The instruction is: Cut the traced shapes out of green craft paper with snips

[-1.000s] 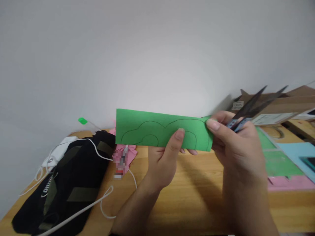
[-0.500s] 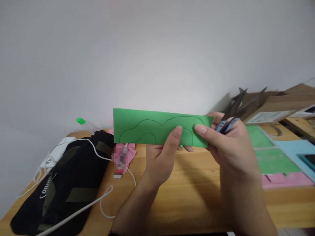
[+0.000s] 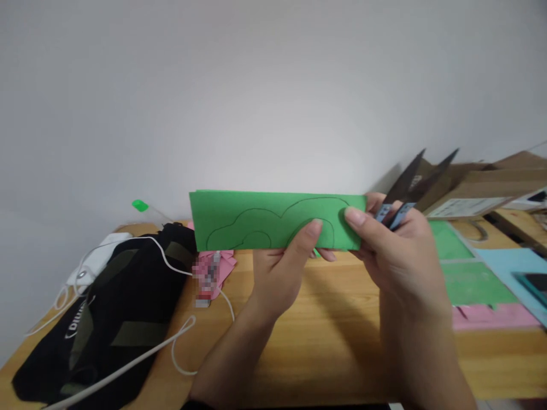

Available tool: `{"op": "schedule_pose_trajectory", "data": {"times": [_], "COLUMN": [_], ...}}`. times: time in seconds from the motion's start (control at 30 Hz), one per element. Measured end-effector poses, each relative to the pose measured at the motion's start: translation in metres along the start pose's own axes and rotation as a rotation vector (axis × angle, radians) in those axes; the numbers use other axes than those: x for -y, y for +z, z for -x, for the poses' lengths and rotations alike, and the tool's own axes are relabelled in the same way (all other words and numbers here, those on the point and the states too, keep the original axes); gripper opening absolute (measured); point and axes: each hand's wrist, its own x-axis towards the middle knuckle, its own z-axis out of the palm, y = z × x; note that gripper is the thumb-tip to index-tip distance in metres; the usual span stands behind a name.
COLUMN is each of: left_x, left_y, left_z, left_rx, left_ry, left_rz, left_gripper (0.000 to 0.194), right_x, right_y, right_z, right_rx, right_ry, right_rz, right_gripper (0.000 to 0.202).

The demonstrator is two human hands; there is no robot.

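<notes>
A folded strip of green paper [image 3: 231,216] is held up over the table, its long side level. Curved dark lines like a cloud outline are drawn on its face. My left hand [image 3: 286,273] pinches the lower edge, thumb in front and fingers behind. At the right end, my right hand [image 3: 397,250] grips the paper between thumb and fingers. Scissors [image 3: 410,182] also sit in my right hand, their dark blades spread and pointing up, away from the paper. Their handles are mostly hidden by my fingers.
On the left of the wooden table [image 3: 333,353] lie a black bag [image 3: 141,307], white cables and pink paper pieces [image 3: 224,265]. Green sheets [image 3: 478,282], a blue sheet [image 3: 508,262] and a cardboard box [image 3: 478,182] are on the right. A wall [image 3: 273,102] stands behind.
The left end of the green paper has shifted slightly left, and a second layer now shows along its top edge. My right thumb has slid a little right and up.
</notes>
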Motion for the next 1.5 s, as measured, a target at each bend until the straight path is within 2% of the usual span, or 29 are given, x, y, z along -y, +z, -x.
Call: {"op": "schedule_pose_trajectory", "data": {"times": [0.1,0.2,0.33,0.47,0.6,0.87,1.03,1.17,1.5], "left_x": [-0.002,-0.005,-0.01,-0.014,-0.015,-0.013,-0.011,-0.01,-0.01], "left_y": [0.0,-0.002,-0.004,-0.005,-0.006,-0.004,0.0,0.003,0.007], "left_z": [-0.004,-0.009,-0.013,-0.014,-0.014,-0.014,-0.014,-0.011,-0.009], "left_rx": [-0.196,-0.382,-0.464,-0.524,-0.535,-0.541,-0.532,-0.586,-0.619], "left_ry": [0.017,0.045,0.042,0.03,0.048,0.088,0.137,0.153,0.125], "left_rz": [0.033,0.089,0.18,0.249,0.238,0.174,0.174,0.166,0.151], "left_gripper": [0.026,0.023,0.022,0.017,0.018,0.019,0.015,0.014,0.012], "right_x": [-0.002,-0.006,-0.012,-0.014,-0.013,-0.009,-0.009,-0.01,-0.009], "right_y": [0.0,-0.001,0.007,0.021,0.028,0.026,0.024,0.023,0.024], "right_z": [-0.002,-0.001,0.008,0.019,0.026,0.027,0.028,0.027,0.026], "right_rx": [-0.026,0.061,0.182,0.312,0.375,0.367,0.341,0.307,0.292], "right_ry": [-0.024,-0.004,0.009,0.066,0.158,0.301,0.29,0.259,0.248], "right_rz": [0.017,0.082,0.171,0.147,0.075,-0.022,-0.046,-0.04,-0.016], "right_gripper": [0.04,0.058,0.052,0.046,0.043,0.043,0.043,0.043,0.043]}}
